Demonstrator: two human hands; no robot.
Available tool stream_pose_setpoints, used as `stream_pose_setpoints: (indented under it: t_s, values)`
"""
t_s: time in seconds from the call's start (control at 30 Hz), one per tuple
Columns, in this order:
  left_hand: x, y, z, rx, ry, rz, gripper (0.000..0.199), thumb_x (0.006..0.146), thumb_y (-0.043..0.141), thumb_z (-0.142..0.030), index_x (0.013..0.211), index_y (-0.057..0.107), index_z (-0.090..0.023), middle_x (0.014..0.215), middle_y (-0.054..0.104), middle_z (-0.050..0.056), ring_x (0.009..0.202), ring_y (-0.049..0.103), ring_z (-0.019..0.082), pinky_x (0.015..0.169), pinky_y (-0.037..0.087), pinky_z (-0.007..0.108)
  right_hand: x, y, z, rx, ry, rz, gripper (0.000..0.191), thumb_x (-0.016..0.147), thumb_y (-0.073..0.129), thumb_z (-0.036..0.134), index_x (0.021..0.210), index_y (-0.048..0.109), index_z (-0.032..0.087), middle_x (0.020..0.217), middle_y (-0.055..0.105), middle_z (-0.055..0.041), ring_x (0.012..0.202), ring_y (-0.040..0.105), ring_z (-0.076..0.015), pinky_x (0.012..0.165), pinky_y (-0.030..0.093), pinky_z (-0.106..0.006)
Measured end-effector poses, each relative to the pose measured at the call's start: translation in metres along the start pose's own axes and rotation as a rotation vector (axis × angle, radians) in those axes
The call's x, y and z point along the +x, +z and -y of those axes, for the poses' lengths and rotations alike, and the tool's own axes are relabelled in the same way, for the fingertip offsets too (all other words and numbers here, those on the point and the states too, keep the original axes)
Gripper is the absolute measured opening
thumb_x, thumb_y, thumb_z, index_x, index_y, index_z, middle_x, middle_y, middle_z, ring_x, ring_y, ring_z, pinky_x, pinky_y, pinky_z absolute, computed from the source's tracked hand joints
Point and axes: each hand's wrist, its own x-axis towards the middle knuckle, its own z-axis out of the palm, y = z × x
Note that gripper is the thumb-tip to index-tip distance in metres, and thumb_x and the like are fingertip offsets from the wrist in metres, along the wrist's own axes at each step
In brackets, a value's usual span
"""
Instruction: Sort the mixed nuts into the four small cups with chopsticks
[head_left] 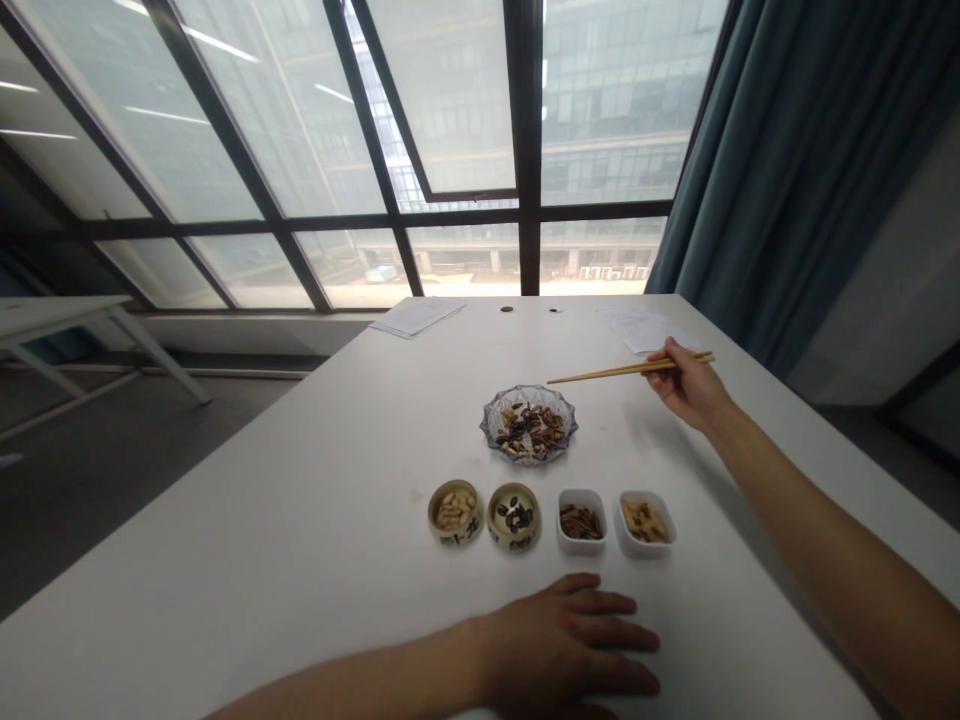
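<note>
My right hand (690, 387) grips a pair of wooden chopsticks (604, 373), whose tips hover just above and right of a clear glass bowl (489, 432). Mixed seeds and nuts (532, 425) lie in that bowl. My left hand (574, 645) rests palm down on the table, fingers spread, holding nothing. In front of it stand a round dish (455, 541) of peanuts (454, 508), a second round dish (514, 546) with black seeds (517, 516), a white square cup (582, 546) of brown, slender seeds (580, 521), and another white cup (646, 549) with pale yellowish pieces (643, 520).
Papers lie at the far left (418, 316) and far right of the white table (337, 470). A small dark disc (507, 309) sits near the far edge. Windows stand beyond, a blue curtain (757, 190) hangs right, and another table (64, 308) is at left.
</note>
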Motion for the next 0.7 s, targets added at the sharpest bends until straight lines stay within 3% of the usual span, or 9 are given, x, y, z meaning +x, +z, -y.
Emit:
stream_pose_setpoints:
  t_s: [0.33, 0.7]
  values:
    - [0.0, 0.0, 0.0, -0.033, -0.004, 0.006, 0.053, 0.101, 0.046, -0.046, 0.149, 0.052, -0.025, 0.164, 0.044, 0.005, 0.159, 0.029, 0.028, 0.132, 0.017, 0.053, -0.012, 0.015, -0.012, -0.171, -0.075, 0.137, 0.053, 0.075, 0.085, 0.066, 0.075, 0.075, 0.014, 0.064, 0.074, -0.0099, 0.049, 0.068, -0.0136, 0.043, 0.053, -0.018]
    - [0.001, 0.0, 0.0, -0.005, 0.008, 0.007, 0.052, 0.102, 0.043, -0.046, 0.148, 0.053, -0.024, 0.164, 0.044, 0.004, 0.159, 0.03, 0.027, 0.133, 0.017, 0.051, -0.019, 0.024, -0.027, -0.394, -0.082, 0.179, 0.054, 0.075, 0.083, 0.067, 0.076, 0.079, 0.013, 0.063, 0.075, -0.0113, 0.05, 0.071, -0.0182, 0.048, 0.06, -0.024]
